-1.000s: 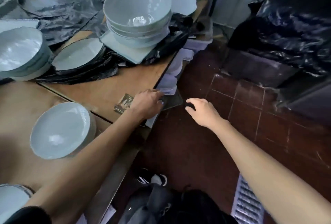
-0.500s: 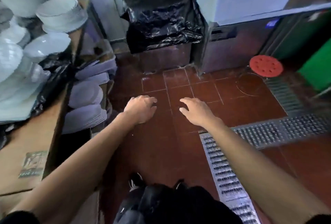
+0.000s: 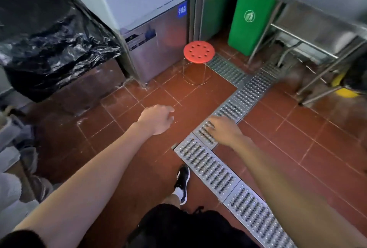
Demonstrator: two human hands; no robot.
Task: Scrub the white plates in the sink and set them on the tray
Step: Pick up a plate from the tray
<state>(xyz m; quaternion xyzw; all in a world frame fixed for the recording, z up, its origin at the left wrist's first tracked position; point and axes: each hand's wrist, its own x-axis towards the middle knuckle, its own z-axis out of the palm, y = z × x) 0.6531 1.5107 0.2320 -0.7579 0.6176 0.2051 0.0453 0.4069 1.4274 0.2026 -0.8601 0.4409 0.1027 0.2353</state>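
Head view: left hand (image 3: 156, 118) and right hand (image 3: 222, 128) both empty, fingers loosely curled, held out over red tile floor (image 3: 297, 128) and drain grate (image 3: 208, 164). No plates, sink basin or tray visible. Step judged: walking between stations. Next: reach sink, likely steel frame (image 3: 309, 29) at right.

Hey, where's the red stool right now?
The red stool stands on the tiled floor in the upper middle of the head view, between the steel cabinet and the green bin, beside the drain grate.
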